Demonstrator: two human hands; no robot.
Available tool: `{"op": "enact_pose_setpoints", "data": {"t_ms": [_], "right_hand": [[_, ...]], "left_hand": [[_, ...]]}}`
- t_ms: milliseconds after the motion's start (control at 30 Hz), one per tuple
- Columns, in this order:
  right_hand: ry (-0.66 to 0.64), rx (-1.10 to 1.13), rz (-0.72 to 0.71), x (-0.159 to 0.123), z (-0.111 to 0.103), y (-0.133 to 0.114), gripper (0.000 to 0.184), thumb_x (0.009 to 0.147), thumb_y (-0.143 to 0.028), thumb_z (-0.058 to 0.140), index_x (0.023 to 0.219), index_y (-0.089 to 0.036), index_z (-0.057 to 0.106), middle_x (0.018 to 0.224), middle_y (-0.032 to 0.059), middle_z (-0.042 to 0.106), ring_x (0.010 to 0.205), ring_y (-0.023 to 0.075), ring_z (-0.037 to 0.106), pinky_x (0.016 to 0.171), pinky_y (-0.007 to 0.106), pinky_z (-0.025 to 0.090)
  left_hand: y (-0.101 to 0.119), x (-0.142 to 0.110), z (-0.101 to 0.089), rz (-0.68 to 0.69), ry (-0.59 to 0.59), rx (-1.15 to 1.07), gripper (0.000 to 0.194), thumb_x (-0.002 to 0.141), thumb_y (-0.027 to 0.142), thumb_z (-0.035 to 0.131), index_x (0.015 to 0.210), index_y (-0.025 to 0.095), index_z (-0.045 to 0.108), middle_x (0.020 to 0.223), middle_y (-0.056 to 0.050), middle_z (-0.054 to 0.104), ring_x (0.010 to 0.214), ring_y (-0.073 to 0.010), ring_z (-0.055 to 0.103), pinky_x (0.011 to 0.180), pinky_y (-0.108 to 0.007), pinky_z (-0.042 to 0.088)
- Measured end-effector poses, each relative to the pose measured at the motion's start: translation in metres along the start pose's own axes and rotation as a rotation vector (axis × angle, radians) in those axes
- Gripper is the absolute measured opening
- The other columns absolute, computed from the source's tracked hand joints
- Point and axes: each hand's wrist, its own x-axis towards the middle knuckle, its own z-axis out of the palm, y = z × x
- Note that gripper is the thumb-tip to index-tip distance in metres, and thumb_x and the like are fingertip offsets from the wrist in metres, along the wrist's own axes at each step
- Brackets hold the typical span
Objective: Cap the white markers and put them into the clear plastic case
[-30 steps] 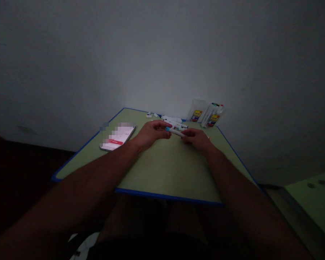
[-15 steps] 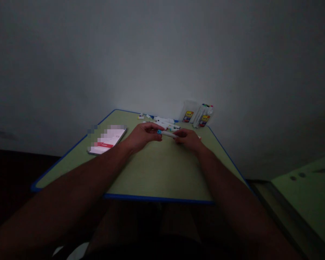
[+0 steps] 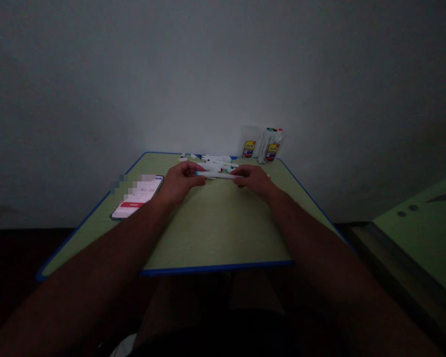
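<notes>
A white marker [image 3: 218, 175] with a blue left end lies level across the gap between my hands, low over the table. My left hand [image 3: 182, 179] is closed with its fingertips at the blue end. My right hand [image 3: 253, 179] pinches the other end, which its fingers partly cover. Just behind, a loose pile of white markers [image 3: 219, 162] with coloured ends lies on the table, partly hidden by my hands. A few loose caps [image 3: 194, 156] sit at the pile's left side.
The green table [image 3: 215, 233] has a blue edge and stands against a grey wall. A lit phone [image 3: 137, 198] lies at the left. A clear case [image 3: 249, 144] and another case holding markers [image 3: 271, 146] stand at the back right. A green panel [image 3: 427, 223] is at far right.
The view has shifted a little. My hands are farther apart, and more of the marker's white body shows between them. Its blue end has moved left with my left hand, and the marker looks more level.
</notes>
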Motion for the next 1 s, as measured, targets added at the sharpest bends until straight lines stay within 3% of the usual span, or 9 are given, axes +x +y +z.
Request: {"op": "enact_pose_setpoints", "data": {"t_ms": [233, 433, 733, 1000], "right_hand": [[0.004, 0.024, -0.025, -0.001, 0.003, -0.004, 0.022, 0.067, -0.019, 0.076, 0.088, -0.017, 0.076, 0.069, 0.0015, 0.068, 0.059, 0.0116, 0.058, 0.058, 0.027, 0.051], [-0.029, -0.031, -0.021, -0.001, 0.003, -0.005, 0.021, 0.068, -0.014, 0.074, 0.089, -0.017, 0.076, 0.075, 0.0032, 0.070, 0.062, 0.0124, 0.059, 0.062, 0.029, 0.051], [-0.047, -0.088, -0.004, -0.001, 0.002, -0.001, 0.023, 0.069, -0.016, 0.073, 0.092, -0.017, 0.076, 0.076, 0.0026, 0.070, 0.064, 0.0127, 0.060, 0.064, 0.028, 0.050], [-0.053, -0.136, -0.016, 0.001, 0.003, 0.001, 0.024, 0.073, -0.015, 0.071, 0.096, -0.017, 0.076, 0.076, 0.0020, 0.070, 0.062, 0.0110, 0.060, 0.063, 0.025, 0.051]], "left_hand": [[-0.001, 0.001, -0.002, -0.034, 0.038, -0.028, 0.033, 0.054, 0.010, 0.084, 0.081, 0.018, 0.068, 0.073, 0.002, 0.064, 0.071, -0.0129, 0.060, 0.067, -0.025, 0.052], [0.004, -0.004, 0.004, -0.019, -0.049, -0.138, 0.032, 0.055, 0.009, 0.084, 0.080, 0.020, 0.068, 0.085, -0.001, 0.067, 0.084, -0.0158, 0.063, 0.070, -0.025, 0.054], [0.011, -0.009, 0.009, -0.080, -0.007, -0.071, 0.030, 0.055, 0.006, 0.083, 0.078, 0.022, 0.071, 0.090, -0.003, 0.068, 0.087, -0.0196, 0.064, 0.064, -0.026, 0.053], [0.006, -0.006, 0.004, -0.015, 0.003, 0.038, 0.029, 0.058, 0.012, 0.083, 0.083, 0.022, 0.073, 0.084, -0.002, 0.069, 0.080, -0.0188, 0.063, 0.063, -0.027, 0.052]]}}
